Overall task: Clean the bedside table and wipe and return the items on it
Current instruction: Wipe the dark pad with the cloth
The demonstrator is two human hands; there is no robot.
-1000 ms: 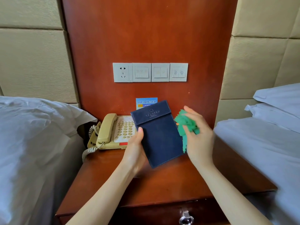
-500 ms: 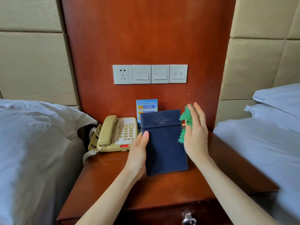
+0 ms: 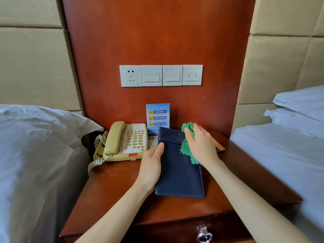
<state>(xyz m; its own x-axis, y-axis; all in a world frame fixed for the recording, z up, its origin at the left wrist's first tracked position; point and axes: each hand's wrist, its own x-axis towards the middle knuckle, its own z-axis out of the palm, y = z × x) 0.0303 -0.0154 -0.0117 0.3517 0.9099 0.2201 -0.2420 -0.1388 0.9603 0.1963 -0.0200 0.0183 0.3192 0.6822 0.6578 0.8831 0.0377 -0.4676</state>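
A dark blue leather folder (image 3: 178, 174) lies on the wooden bedside table (image 3: 112, 193), near its middle. My left hand (image 3: 151, 165) holds the folder's left edge, thumb on top. My right hand (image 3: 201, 146) grips a crumpled green cloth (image 3: 187, 146) and presses it onto the folder's upper right part. A beige corded telephone (image 3: 124, 142) sits at the table's back left. Behind the folder a blue leaflet (image 3: 157, 116) leans against the wooden wall panel. A card's corner (image 3: 220, 148) peeks out behind my right hand.
White bedding (image 3: 35, 155) crowds the table's left side and another bed (image 3: 284, 155) with pillows borders the right. A socket and switch panel (image 3: 161, 75) is on the wall above. A drawer knob (image 3: 204, 234) sticks out below the table's front edge.
The folder came down from upright in the air to lying flat on the table. My right hand with the cloth moved onto its upper right part.
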